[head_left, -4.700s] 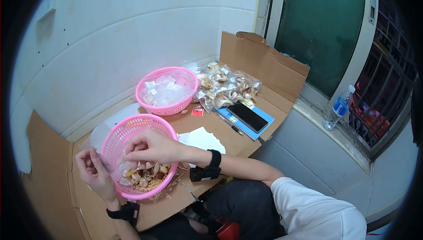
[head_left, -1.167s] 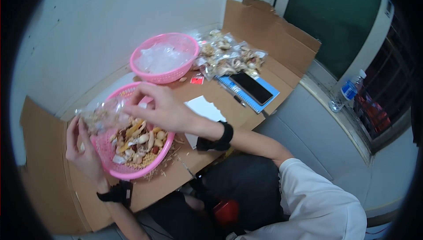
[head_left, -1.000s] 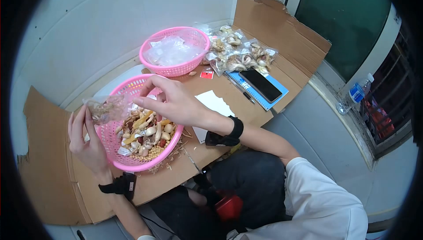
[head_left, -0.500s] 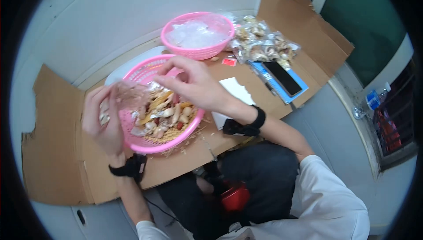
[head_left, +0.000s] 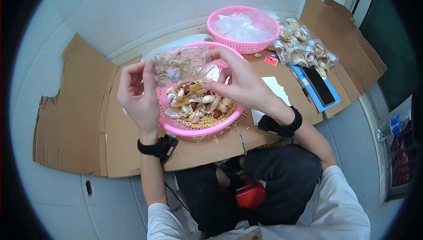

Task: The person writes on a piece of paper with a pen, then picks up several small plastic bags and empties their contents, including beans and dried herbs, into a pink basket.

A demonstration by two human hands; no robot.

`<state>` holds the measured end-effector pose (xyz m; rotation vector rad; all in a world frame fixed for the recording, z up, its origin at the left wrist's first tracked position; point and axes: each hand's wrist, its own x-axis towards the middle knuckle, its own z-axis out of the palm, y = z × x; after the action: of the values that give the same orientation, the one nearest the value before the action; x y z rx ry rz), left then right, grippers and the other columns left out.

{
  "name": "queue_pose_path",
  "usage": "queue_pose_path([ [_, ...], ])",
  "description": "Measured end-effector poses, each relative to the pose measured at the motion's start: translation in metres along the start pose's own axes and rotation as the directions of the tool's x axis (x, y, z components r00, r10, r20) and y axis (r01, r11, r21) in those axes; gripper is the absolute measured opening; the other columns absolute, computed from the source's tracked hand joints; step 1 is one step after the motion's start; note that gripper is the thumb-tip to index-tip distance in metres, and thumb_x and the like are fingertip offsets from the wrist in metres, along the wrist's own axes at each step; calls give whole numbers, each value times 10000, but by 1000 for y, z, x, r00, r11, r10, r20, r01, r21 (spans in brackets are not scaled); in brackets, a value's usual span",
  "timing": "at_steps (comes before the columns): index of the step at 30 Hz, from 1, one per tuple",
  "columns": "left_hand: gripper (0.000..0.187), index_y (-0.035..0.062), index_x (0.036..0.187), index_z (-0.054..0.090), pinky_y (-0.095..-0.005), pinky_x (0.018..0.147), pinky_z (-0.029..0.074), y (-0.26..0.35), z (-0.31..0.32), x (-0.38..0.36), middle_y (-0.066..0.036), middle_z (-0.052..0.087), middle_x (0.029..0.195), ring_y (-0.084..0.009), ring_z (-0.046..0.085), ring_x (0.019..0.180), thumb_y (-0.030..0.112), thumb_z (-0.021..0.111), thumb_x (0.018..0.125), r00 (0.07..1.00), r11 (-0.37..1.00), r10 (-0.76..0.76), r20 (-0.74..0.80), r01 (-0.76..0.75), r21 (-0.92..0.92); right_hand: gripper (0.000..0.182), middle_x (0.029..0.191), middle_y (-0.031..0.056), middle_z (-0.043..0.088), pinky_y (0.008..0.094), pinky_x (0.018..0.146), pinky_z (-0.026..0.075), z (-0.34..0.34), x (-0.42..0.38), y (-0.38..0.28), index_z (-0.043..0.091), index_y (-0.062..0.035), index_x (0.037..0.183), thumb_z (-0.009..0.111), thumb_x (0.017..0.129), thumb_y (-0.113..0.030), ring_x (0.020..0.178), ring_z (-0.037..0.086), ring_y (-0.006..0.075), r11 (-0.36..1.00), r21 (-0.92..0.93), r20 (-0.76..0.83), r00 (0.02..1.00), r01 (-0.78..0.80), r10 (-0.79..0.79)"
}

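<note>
My left hand (head_left: 140, 92) pinches the left side of a small clear plastic bag (head_left: 189, 67) of thin, pale dried strands, with a little printed label on its front. At the bag's right edge is my right hand (head_left: 244, 81), its index finger by the upper corner and its thumb lower down; the exact grip is partly hidden. Below the bag sits a pink plastic basket (head_left: 198, 131). Inside it lie yellow soybeans (head_left: 202, 121), red dates (head_left: 217, 113), whitish pieces, yellowish strips and small packets.
Behind stands another pink basket (head_left: 243, 46) with clear plastic bags. Filled bags (head_left: 306, 48) of dried food lie to its right. A phone (head_left: 318, 86) rests on a blue notebook (head_left: 334, 102), near a white paper (head_left: 274, 88). Cardboard (head_left: 128, 147) covers the surface, its flaps raised.
My right hand has come to the bag's right edge. The bag is now spread flat, its label facing me. The camera view has shifted, so the scene sits farther right.
</note>
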<state>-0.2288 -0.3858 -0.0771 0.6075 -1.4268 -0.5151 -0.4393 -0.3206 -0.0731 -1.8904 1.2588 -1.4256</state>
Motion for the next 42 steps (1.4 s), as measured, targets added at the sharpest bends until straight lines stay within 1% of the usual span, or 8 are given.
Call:
queue_pose_path([
  [2, 80, 20, 969, 605, -180, 616, 429, -2, -4, 0, 8, 619, 801, -36, 558, 718, 97, 622, 968, 999, 999, -33, 16, 33, 17, 260, 1047, 57, 608, 208, 549, 507, -4, 2, 8, 572, 9, 1113, 662, 878, -58, 695, 599, 57, 997, 73, 156, 987, -36, 24],
  [8, 110, 44, 1012, 532, -170, 626, 401, -21, -12, 5, 12, 590, 786, -26, 527, 721, 152, 553, 1017, 988, 991, -135, 80, 135, 7, 237, 948, 73, 666, 203, 453, 493, -6, -2, -10, 637, 15, 1145, 608, 938, -97, 574, 624, 84, 912, 389, 81, 991, -131, 108],
  [14, 113, 30, 996, 497, -184, 646, 433, -23, -7, 2, -34, 637, 807, -25, 563, 751, 136, 512, 1032, 979, 980, -157, 129, 171, -102, 305, 779, 81, 682, 239, 591, 517, 2, 1, -3, 693, 9, 1075, 757, 822, -148, 634, 642, 105, 970, 118, -151, 969, 212, -193],
  [20, 103, 37, 984, 469, -168, 601, 426, -19, -6, -3, -25, 634, 776, -14, 570, 701, 122, 496, 1035, 953, 982, -149, 263, 173, -73, 337, 589, 111, 608, 296, 536, 474, 4, 4, -12, 724, -23, 1075, 735, 766, -159, 548, 607, 140, 990, 56, 77, 988, 127, -131],
  [28, 76, 39, 1018, 480, -167, 572, 409, -22, -7, -4, -1, 606, 763, -14, 556, 682, 112, 498, 1033, 926, 992, -126, 356, 129, 16, 180, 527, 114, 553, 350, 503, 427, 18, 9, -2, 721, -14, 854, 700, 732, -145, 462, 541, 221, 964, -106, -4, 970, 242, -244],
  [34, 122, 34, 984, 503, -171, 568, 392, -29, -14, 7, 7, 586, 780, -1, 502, 687, 142, 496, 1040, 953, 980, -105, 284, 50, 194, 119, 549, 117, 560, 366, 519, 427, 13, 9, 3, 658, 1, 728, 662, 743, -117, 504, 567, 252, 981, -90, -53, 983, 169, -175],
  [36, 151, 20, 977, 525, -190, 544, 364, -32, -16, 10, 16, 533, 715, -19, 476, 641, 158, 505, 1037, 995, 944, 15, 96, -46, 325, 120, 556, 115, 564, 367, 527, 434, 7, 7, 4, 653, 5, 725, 655, 746, -114, 517, 575, 263, 994, -43, -58, 993, 105, -107],
  [42, 189, 6, 1004, 541, -206, 553, 404, -25, -29, 18, -2, 582, 799, -34, 498, 678, 190, 513, 1035, 999, 910, -8, -40, 23, 415, 186, 658, 146, 655, 414, 613, 513, -10, 1, 10, 685, 9, 846, 666, 756, -152, 641, 660, 304, 900, -434, 148, 989, 44, 23],
])
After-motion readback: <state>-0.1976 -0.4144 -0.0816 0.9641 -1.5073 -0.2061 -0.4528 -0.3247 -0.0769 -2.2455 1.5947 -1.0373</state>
